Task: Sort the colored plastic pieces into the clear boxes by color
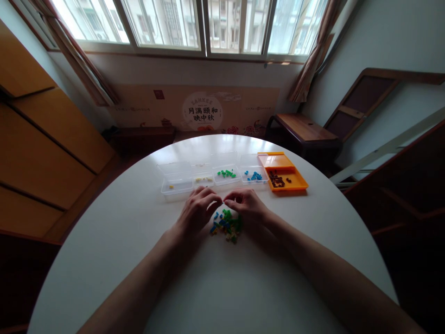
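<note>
A pile of small green, blue and yellow building bricks (225, 225) lies on the white table in front of me. Just above its far side my left hand (200, 204) and my right hand (248, 204) meet almost tip to tip. Both are closed in a pinch; whatever is between the fingertips is too small to name. Beyond them stands a row of open clear boxes. One clear box (225, 182) holds green pieces, another clear box (254, 181) blue ones. Pale pieces lie in a third clear box (204, 183), and a single yellow piece sits in the leftmost clear box (176, 189).
At the right end of the row an open orange box (297, 180) holds dark brown pieces. The round white table (114, 246) curves away on both sides. Past its far edge are a wooden stool (304, 127) and a wall below the windows. A wooden cabinet (45, 153) stands left.
</note>
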`<state>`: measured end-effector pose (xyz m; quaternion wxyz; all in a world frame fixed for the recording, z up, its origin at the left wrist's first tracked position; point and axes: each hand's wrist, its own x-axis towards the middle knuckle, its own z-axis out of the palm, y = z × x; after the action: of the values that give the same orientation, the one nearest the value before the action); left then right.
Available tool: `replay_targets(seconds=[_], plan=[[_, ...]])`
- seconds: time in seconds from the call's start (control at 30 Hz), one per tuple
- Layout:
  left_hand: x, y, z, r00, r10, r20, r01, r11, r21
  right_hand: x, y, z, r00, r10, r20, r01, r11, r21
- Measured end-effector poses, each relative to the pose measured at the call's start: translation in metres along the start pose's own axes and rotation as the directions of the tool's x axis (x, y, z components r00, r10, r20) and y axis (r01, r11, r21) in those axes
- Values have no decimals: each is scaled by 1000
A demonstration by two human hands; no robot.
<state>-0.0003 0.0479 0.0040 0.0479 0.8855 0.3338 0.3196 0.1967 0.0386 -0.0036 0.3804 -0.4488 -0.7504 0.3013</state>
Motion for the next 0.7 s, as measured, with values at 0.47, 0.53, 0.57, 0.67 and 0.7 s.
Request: replay_targets(seconds=[0.47, 0.53, 0.57, 0.67, 0.7], plan=[[-1, -1, -1, 1000, 7, 7, -7, 1000, 3, 5, 1, -14, 998, -17, -64, 11, 995, -99], [-1, 0, -1, 1000, 16, 6, -16, 1000, -6, 8, 9, -21, 972, 40, -233, -63, 994, -94], [-1, 1, -2, 1000, 21, 4, -21, 1000, -11, 9, 14, -24, 936, 82, -341, -115, 990, -79], [-2, 0, -2, 1000, 23, 7, -23, 999, -28, 12, 26, -31, 795, 186, -577, -234, 972, -10], [-2, -1, -2, 1000, 18, 8, -17, 999, -35, 12, 28, -33, 765, 203, -611, -253, 968, 5]])
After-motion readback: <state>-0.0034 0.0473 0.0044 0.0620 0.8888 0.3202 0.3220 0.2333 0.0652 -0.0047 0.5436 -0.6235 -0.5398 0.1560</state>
